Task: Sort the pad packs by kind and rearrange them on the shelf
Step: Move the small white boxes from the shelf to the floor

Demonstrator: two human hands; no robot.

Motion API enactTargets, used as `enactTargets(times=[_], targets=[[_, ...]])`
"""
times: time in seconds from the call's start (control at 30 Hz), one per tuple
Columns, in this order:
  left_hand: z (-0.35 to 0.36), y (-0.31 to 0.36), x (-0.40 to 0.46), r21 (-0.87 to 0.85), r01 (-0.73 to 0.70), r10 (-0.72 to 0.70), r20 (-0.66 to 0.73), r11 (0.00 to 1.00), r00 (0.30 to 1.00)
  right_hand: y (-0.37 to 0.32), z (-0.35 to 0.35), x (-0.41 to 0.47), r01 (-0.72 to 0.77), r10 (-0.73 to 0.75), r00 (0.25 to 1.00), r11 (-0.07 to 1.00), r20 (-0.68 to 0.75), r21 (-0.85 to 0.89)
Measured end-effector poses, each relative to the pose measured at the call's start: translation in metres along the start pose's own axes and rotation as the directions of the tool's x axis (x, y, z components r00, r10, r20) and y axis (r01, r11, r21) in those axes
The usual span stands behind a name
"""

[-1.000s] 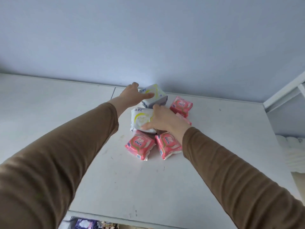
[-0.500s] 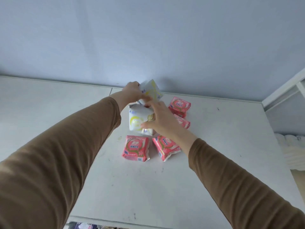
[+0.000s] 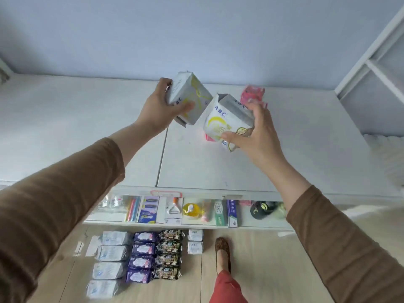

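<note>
I've one white pack (image 3: pixel 189 99) gripped in my left hand (image 3: pixel 160 110), another (image 3: pixel 227 119) in my right hand (image 3: pixel 258 132), both above the shelf top's (image 3: pixel 306 136) back edge. Soft wrappers could slip, knocking the pink packs (image 3: pixel 252 94) behind.

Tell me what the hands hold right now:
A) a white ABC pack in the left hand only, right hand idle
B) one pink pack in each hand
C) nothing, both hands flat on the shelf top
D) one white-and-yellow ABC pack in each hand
D: the left hand grips one white-and-yellow ABC pack and the right hand grips another, both lifted above the shelf top, where pink packs lie.
</note>
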State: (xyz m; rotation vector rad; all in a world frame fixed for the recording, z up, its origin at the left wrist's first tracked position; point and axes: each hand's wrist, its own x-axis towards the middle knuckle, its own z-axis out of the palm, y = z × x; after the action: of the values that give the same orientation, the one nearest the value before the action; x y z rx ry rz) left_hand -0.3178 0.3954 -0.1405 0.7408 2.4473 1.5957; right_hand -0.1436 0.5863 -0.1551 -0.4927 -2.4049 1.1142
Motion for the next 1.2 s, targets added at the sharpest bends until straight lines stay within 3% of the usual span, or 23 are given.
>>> enactTargets(times=[0.2,0.37,0.57,0.7,0.9,1.1,1.2], targets=[[-0.038,-0.032,-0.166,-0.042,-0.032,0.037,0.136,0.999,0.990,-0.020,0.029,-0.167,-0.124,0.129,0.992,0.963,-0.005,0.239],[-0.026,-0.103,-0.284,-0.008,0.073,-0.068,0.273,0.997,0.959,0.030,0.059,-0.281,-0.291,0.284,0.956,0.913,0.069,0.286],[0.045,-0.232,-0.393,0.174,0.250,-0.300,0.386,0.952,0.872,0.144,0.104,-0.393,-0.552,0.518,0.831,0.814,0.204,0.182],[0.112,-0.322,-0.438,0.410,0.269,-0.441,0.417,0.872,0.794,0.225,0.147,-0.445,-0.664,0.633,0.730,0.746,0.259,0.050],[0.221,-0.465,-0.452,0.612,0.150,-0.512,0.475,0.777,0.715,0.357,0.228,-0.503,-0.630,0.612,0.690,0.771,0.387,-0.096],[0.312,-0.586,-0.436,0.671,-0.053,-0.396,0.497,0.739,0.772,0.472,0.312,-0.539,-0.517,0.547,0.695,0.831,0.466,-0.204],[0.345,-0.637,-0.428,0.700,-0.149,-0.363,0.526,0.698,0.769,0.515,0.352,-0.548,-0.442,0.521,0.716,0.854,0.465,-0.275]])
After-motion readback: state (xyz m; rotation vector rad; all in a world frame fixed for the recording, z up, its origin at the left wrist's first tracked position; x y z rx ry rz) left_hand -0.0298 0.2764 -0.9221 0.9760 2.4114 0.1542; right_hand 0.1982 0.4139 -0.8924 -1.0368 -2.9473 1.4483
